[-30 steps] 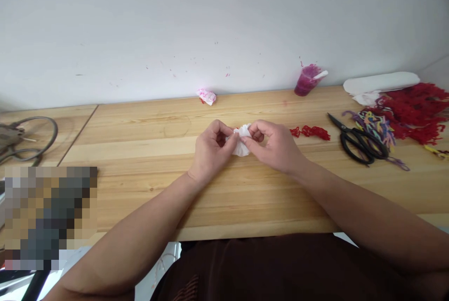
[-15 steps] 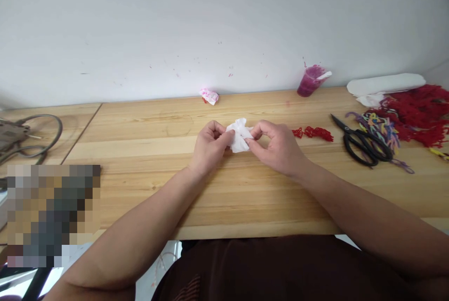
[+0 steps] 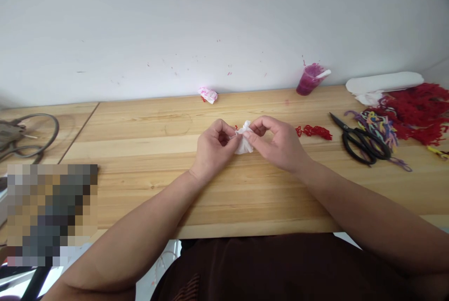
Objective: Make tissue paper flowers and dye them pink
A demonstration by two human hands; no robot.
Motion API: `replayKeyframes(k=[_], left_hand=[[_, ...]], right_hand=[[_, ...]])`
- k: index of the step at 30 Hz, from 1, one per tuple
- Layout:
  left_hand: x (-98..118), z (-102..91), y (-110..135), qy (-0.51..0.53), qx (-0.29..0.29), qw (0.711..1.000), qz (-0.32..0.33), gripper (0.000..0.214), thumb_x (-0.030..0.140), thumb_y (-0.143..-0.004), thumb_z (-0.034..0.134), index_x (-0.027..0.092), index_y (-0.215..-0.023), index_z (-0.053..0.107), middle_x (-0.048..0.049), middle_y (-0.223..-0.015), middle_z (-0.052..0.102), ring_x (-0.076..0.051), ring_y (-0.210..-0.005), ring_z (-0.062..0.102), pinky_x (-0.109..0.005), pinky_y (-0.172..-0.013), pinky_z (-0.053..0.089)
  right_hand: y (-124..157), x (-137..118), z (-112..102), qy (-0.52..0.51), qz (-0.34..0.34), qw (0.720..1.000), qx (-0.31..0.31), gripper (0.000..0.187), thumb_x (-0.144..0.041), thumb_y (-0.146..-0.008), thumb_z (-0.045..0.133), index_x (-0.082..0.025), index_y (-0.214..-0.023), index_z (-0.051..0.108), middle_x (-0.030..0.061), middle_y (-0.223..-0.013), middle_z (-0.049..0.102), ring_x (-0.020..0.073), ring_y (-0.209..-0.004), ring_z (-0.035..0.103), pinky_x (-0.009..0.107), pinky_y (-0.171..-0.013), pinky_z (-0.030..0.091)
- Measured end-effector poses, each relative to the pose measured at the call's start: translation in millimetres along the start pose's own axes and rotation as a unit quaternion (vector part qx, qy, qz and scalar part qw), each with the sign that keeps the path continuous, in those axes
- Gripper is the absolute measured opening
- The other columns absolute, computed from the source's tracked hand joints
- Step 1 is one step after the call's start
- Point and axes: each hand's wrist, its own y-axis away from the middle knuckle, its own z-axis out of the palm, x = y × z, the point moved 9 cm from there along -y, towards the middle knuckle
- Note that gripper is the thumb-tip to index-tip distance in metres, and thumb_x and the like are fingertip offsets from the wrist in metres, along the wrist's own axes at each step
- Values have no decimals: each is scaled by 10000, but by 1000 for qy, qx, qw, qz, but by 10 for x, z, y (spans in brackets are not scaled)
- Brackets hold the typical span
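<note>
A crumpled white tissue (image 3: 245, 145) is bunched between my two hands above the middle of the table. My left hand (image 3: 218, 145) pinches its left side with thumb and forefinger. On the other side my right hand (image 3: 275, 142) is closed on the gathered upper part, the thumb lying across it. A bit of red yarn (image 3: 236, 128) shows just behind the tissue. Small red yarn bundles (image 3: 317, 132) lie on the table right of my right hand.
Black-handled scissors (image 3: 363, 144) lie at the right beside multicoloured yarn scraps (image 3: 380, 128) and a red yarn heap (image 3: 417, 111). A purple-stained cup (image 3: 309, 80) and a pink-stained tissue (image 3: 208, 95) stand along the wall. Grey cable (image 3: 52, 128) coils at left.
The tissue went from spread fairly flat to gathered and bunched. My fingers have come closer together, and a bit of red yarn now shows behind it.
</note>
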Motion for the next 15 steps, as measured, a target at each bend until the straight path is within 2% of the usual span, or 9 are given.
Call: replayKeyframes(k=[3,6,9,13,15], left_hand=[[-14,6,6,24,-2,1000,-17,251,277,-755,785,196,-749,547,-17,-858,695,-121,-719,650,-250,-658,529],[-118,-58,-10,59,21,996,-70,294,282,-734,805,199,-737,523,19,-735,643,-107,-645,607,-235,-610,507],[-176,-66,-22,100,17,990,-102,287,275,-739,808,196,-785,535,35,-705,625,-97,-610,582,-233,-594,498],[-132,62,-3,127,-50,984,-111,297,285,-743,824,183,-915,605,3,-825,675,-114,-674,629,-250,-619,513],[-131,83,6,132,-56,983,-118,293,324,-751,831,175,-880,615,4,-788,662,-109,-656,615,-244,-604,498]], right_hand=[[-3,100,30,-32,40,999,-9,161,-297,-863,678,-218,-730,634,-3,-717,686,162,-671,598,301,-661,471],[2,128,40,-35,50,998,-13,152,-272,-838,681,-216,-710,621,-9,-708,674,160,-669,589,301,-667,462],[10,62,55,-14,21,999,-24,153,-234,-826,678,-219,-697,598,-12,-705,656,167,-702,591,314,-716,462],[23,-46,72,12,-39,999,-29,169,-216,-861,657,-224,-712,576,-7,-728,642,169,-722,582,320,-713,444],[28,-74,77,26,-63,997,-26,177,-223,-876,654,-226,-717,576,-3,-734,644,171,-718,577,326,-704,436]])
